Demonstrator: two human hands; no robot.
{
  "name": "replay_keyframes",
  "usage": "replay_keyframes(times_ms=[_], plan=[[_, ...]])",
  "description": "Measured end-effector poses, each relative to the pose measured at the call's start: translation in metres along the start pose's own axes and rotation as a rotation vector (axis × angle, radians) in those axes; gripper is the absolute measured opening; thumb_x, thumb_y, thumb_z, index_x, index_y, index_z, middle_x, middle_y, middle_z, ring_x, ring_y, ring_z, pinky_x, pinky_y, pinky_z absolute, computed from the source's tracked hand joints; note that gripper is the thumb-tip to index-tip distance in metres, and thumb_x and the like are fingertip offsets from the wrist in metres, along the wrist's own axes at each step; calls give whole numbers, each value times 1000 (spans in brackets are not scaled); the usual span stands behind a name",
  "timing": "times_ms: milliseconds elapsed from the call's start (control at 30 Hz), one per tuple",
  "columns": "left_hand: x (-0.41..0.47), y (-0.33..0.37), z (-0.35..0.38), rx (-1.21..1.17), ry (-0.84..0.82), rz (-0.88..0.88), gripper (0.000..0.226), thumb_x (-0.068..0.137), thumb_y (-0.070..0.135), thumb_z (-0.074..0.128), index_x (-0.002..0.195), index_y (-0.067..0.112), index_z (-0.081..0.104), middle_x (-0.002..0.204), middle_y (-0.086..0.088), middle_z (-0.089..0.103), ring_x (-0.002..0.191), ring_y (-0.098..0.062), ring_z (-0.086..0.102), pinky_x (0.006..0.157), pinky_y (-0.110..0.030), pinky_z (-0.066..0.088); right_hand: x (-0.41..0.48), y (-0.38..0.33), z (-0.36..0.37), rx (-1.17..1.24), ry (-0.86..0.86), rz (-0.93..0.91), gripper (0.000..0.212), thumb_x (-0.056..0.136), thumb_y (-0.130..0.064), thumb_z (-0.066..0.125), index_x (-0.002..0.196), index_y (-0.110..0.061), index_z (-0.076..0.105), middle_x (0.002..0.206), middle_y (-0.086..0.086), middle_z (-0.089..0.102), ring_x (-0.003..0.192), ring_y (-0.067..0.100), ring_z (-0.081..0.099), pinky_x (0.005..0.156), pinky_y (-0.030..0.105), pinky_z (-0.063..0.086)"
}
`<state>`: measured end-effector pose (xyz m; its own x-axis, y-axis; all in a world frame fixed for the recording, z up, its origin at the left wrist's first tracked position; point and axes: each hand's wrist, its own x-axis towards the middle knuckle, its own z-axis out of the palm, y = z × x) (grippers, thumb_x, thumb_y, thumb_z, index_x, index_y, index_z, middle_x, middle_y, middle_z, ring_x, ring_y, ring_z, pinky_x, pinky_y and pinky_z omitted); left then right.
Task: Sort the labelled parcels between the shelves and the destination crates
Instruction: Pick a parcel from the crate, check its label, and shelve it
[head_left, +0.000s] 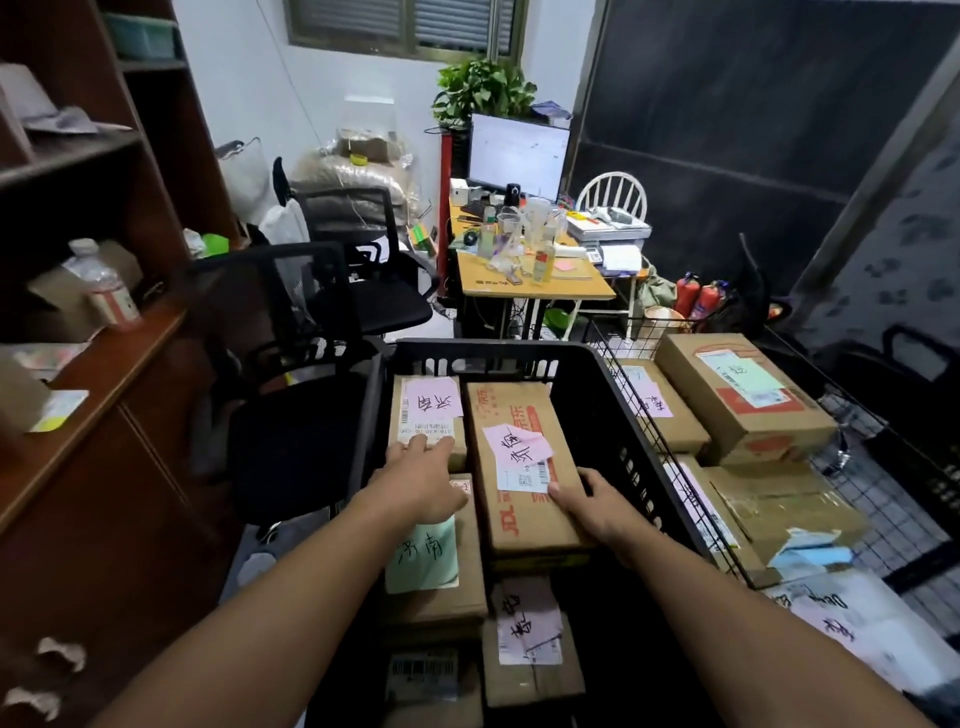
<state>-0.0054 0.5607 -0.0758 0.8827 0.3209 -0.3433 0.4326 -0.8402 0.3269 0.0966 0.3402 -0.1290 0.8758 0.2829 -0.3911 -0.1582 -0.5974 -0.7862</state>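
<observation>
A black plastic crate in front of me holds several cardboard parcels with pink or green handwritten labels. My left hand lies flat, fingers straight, on the near edge of the small far-left parcel. My right hand grips the near right side of the long JDL parcel, thumb on top near its barcode label. A green-labelled parcel lies under my left wrist. Another pink-labelled parcel sits nearer me. To the right, a wire crate holds more labelled boxes, the biggest on top.
Brown wooden shelves stand on the left with a water bottle and small boxes. Two black office chairs stand beside the crate. A desk with a monitor and clutter stands behind. Fire extinguishers stand at the right.
</observation>
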Motion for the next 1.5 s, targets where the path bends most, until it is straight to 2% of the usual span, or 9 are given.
replay_keyframes(times_ms=[233, 333, 467, 567, 800, 967, 1100, 1300, 1500], plan=[[2, 11, 15, 50, -20, -35, 77, 89, 44, 58, 151, 33, 14, 160, -5, -1, 146, -39, -8, 113, -55, 30, 4, 8, 10, 0, 75, -24, 66, 91, -45, 70, 149, -25, 44, 133, 5, 65, 116, 25, 62, 105, 42, 49], [-1, 10, 14, 77, -4, -20, 78, 88, 41, 60, 151, 34, 15, 159, -4, 3, 146, -38, -2, 112, -54, 28, -1, -4, 7, -214, 108, -53, 65, 96, -44, 64, 152, -20, 40, 140, 11, 58, 125, 31, 56, 97, 32, 44], [-5, 7, 11, 148, 104, 31, 72, 91, 51, 54, 151, 29, 21, 157, -3, 22, 144, -32, 19, 113, -47, 27, -19, -21, 8, -563, 225, -200, 64, 98, -50, 55, 153, -27, 31, 143, 11, 47, 128, 33, 49, 104, 45, 45], [-14, 5, 8, 158, 237, 123, 65, 92, 53, 49, 148, 29, 29, 152, 0, 35, 139, -27, 30, 110, -43, 30, -39, -33, 9, -752, 270, -339, 54, 101, -51, 48, 149, -30, 35, 142, 5, 47, 128, 28, 47, 103, 42, 42], [-30, 27, 2, 111, 394, 392, 61, 94, 48, 50, 149, 27, 34, 149, 3, 41, 136, -23, 33, 111, -39, 32, -86, -29, -25, -970, 383, -428, 51, 101, -52, 42, 146, -27, 42, 137, 5, 53, 128, 31, 50, 99, 42, 44], [-43, 88, 6, 88, 403, 609, 57, 96, 45, 49, 147, 23, 38, 147, -1, 44, 134, -27, 37, 109, -41, 32, -136, -4, -74, -973, 531, -332, 51, 100, -48, 48, 145, -25, 46, 135, 6, 55, 125, 33, 52, 95, 42, 44], [-70, 160, 18, 29, 380, 808, 62, 97, 44, 49, 152, 25, 29, 154, -2, 32, 140, -28, 29, 112, -44, 31, -188, 39, -118, -951, 658, -187, 60, 102, -52, 41, 155, -28, 30, 146, 8, 47, 132, 33, 46, 100, 45, 42], [-128, 275, 65, 71, 387, 1128, 69, 85, 47, 47, 146, 16, 43, 143, -11, 47, 130, -34, 42, 111, -44, 33, -294, 129, -174, -869, 841, 126, 60, 102, -52, 42, 155, -30, 28, 148, 7, 43, 136, 32, 41, 106, 46, 37], [-215, 363, 154, 51, 191, 1325, 68, 88, 50, 43, 149, 20, 38, 147, -6, 42, 133, -32, 38, 111, -42, 33, -418, 227, -203, -805, 900, 414, 52, 98, -52, 43, 144, -28, 37, 143, 6, 46, 136, 32, 41, 106, 49, 40]])
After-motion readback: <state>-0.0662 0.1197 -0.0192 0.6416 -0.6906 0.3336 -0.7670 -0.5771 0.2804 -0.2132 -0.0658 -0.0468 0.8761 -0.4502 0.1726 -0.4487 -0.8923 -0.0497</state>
